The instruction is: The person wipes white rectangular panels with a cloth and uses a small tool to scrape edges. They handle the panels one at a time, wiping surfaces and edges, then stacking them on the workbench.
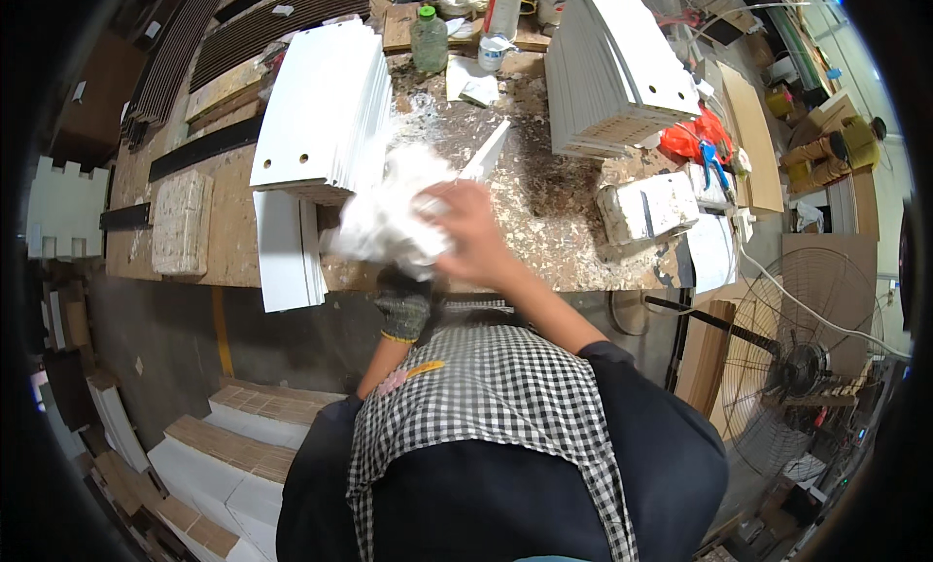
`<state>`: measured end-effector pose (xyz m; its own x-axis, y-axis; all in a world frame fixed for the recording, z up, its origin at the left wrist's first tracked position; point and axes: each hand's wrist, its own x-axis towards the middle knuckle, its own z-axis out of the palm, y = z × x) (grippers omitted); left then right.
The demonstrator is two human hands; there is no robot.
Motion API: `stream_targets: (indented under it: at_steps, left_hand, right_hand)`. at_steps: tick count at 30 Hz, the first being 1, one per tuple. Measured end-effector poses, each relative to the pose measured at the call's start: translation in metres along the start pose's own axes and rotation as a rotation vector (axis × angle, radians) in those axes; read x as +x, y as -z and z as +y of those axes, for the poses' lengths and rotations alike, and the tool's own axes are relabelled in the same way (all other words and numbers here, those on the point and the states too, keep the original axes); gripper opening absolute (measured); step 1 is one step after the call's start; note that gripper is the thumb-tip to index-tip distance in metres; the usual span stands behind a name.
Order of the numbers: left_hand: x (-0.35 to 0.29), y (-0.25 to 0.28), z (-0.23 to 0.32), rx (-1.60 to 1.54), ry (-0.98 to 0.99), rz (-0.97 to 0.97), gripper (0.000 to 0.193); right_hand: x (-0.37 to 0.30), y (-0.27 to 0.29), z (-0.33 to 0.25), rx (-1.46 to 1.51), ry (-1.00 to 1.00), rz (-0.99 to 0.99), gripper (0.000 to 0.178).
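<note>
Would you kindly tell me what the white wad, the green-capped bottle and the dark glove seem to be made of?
White wad: probably soft matte cloth, since it bunches loosely, though blur leaves paper possible.
Green-capped bottle: fairly glossy plastic or glass; its greenish wall looks see-through.
Dark glove: likely knitted fabric, matte and speckled, with a yellowish cuff edge.

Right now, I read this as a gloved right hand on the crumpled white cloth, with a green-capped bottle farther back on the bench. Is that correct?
No: the head view shows the right hand bare; the glove is on the left hand. The crumpled white cloth, green-capped bottle and bench are as you said.
</note>
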<state>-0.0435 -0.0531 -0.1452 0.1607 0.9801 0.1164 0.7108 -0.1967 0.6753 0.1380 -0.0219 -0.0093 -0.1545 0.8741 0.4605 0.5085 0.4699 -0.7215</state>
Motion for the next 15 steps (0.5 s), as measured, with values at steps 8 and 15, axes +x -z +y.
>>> stream_targets:
  at_steps: [8, 15]
  left_hand:
    - [0.002, 0.057, 0.08, -0.188, 0.2, -0.068, 0.035]
    - [0.016, 0.037, 0.031, 0.305, -0.772, 0.016, 0.039]
  right_hand:
    - [0.018, 0.026, 0.217, -0.155, -0.455, 0.315, 0.044]
    - [0.05, 0.116, 0.238, 0.381, -0.754, 0.571, 0.041]
